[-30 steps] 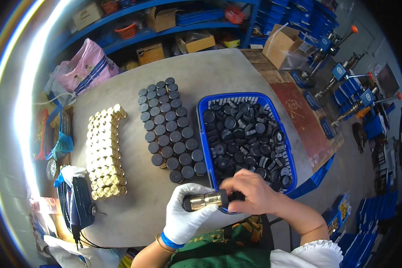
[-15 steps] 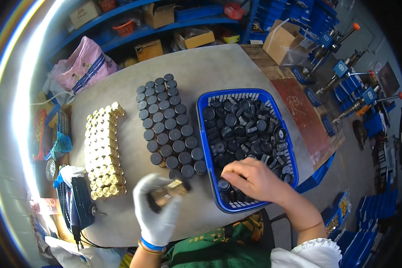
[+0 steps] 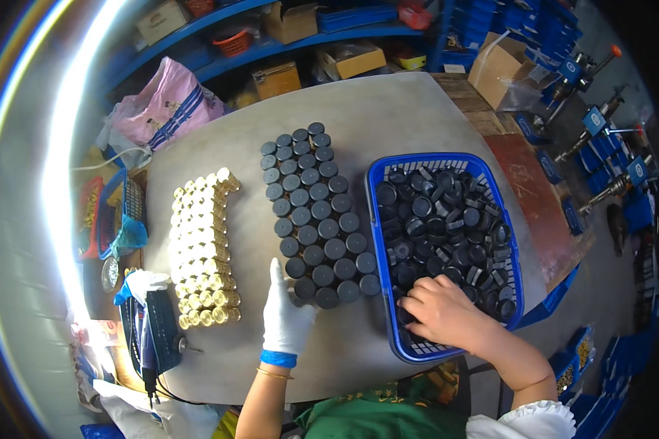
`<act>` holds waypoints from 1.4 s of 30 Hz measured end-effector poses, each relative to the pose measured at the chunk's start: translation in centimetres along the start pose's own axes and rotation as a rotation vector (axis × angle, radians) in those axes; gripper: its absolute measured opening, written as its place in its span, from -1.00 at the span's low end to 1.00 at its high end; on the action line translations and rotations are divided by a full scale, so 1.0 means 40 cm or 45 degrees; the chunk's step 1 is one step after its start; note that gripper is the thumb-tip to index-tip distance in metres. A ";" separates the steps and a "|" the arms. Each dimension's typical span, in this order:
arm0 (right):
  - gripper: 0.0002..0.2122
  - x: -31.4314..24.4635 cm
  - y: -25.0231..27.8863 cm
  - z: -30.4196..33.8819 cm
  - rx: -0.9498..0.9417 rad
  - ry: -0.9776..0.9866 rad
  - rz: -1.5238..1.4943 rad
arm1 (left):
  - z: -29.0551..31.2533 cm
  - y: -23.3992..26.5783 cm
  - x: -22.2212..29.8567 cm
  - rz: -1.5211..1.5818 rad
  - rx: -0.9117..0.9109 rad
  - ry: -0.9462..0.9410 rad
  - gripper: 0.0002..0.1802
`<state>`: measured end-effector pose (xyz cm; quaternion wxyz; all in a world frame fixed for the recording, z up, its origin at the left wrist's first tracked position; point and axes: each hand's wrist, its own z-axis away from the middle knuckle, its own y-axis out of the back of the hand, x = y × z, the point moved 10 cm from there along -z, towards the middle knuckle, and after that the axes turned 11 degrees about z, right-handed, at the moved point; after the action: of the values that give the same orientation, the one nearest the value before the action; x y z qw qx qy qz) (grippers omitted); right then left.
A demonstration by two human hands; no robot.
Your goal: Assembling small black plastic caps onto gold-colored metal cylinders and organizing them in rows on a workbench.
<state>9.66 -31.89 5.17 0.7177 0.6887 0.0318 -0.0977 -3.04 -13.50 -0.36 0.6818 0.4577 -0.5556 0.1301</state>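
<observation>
My left hand [image 3: 287, 318], in a white glove, is at the near left corner of a block of upright pieces with black caps [image 3: 307, 234]. Its fingers stretch forward, partly spread, beside the corner piece [image 3: 304, 287], which it appears to touch. Several brass fittings [image 3: 206, 234] stand in tight rows further left. On the right is a blue basket [image 3: 377, 252] full of loose black caps [image 3: 447, 227]. Bare, my right hand [image 3: 439, 311] reaches over its near left part, fingers curled down among the caps. The fingertips are hidden, and so is anything pinched there.
A dark blue container [image 3: 154, 329] with a corded tool stands at the table's near left edge. Small baskets [image 3: 124, 212] and a pink bag [image 3: 172, 102] lie beyond. Blue hand presses [image 3: 597, 121] line the right, behind a cardboard box [image 3: 507, 73].
My left hand has set its black-capped brass piece at the front left of the block. My right hand has lowered into the caps. The whole view has shifted, moving everything rightward.
</observation>
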 end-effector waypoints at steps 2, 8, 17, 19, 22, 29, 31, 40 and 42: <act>-0.64 0.024 0.029 0.001 0.049 -0.091 -0.150 | 0.005 0.019 0.000 0.006 -0.029 0.024 0.03; -0.57 0.124 0.036 0.001 0.207 -0.405 -0.809 | -0.211 0.146 0.058 -0.419 0.207 -0.495 -0.40; -0.56 0.133 0.037 -0.008 0.350 -0.346 -0.675 | -0.632 0.190 -0.076 -1.255 0.024 -0.141 -0.39; -0.55 0.124 0.041 -0.016 0.323 -0.304 -0.665 | -0.617 0.198 -0.052 -1.203 0.030 -0.196 -0.44; -0.54 0.134 0.042 -0.003 0.381 -0.327 -0.704 | -0.534 0.194 0.058 -1.019 0.126 -0.293 -0.59; -0.56 0.105 0.056 -0.007 0.303 -0.347 -0.883 | -0.098 -0.010 0.161 0.845 -0.327 0.375 -0.67; -0.57 0.047 0.073 -0.021 0.252 -0.184 -0.697 | 0.024 -0.077 0.196 1.025 -0.529 0.491 -0.71; -0.53 0.010 0.073 0.059 0.301 -0.114 -0.983 | 0.160 -0.175 0.200 1.108 -0.636 0.557 -0.57; -0.54 0.000 0.083 0.067 0.322 -0.087 -0.948 | 0.169 -0.175 0.200 1.063 -0.642 0.551 -0.58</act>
<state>10.02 -34.43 8.54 0.5435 0.7093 0.2433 -0.3772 0.23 -25.20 3.03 0.7599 -0.0175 -0.5511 0.3442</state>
